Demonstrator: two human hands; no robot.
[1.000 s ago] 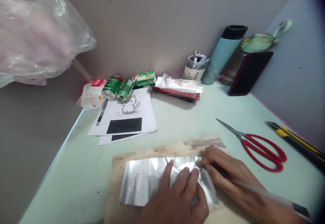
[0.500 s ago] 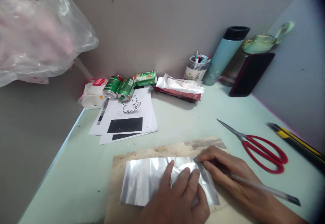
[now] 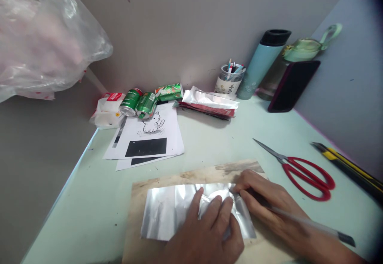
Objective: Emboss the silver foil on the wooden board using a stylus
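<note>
- Your sheet shines plain silver!
- Your pen goes translucent grey, black-ended!
- Your scissors flash red and grey!
- Your cutter: black, striped yellow!

We are viewing a small personal workspace, pale desk meeting grey wall, pen cup standing with blue flask, phone leaning by green-lidded bottle, printed sheets lying left, red-handled scissors resting right.

- A hand could pass along the worktop between the papers and scissors.
- Scissors and cutter obstruct right of the right grip.
- Cans and phone crowd the back.
</note>
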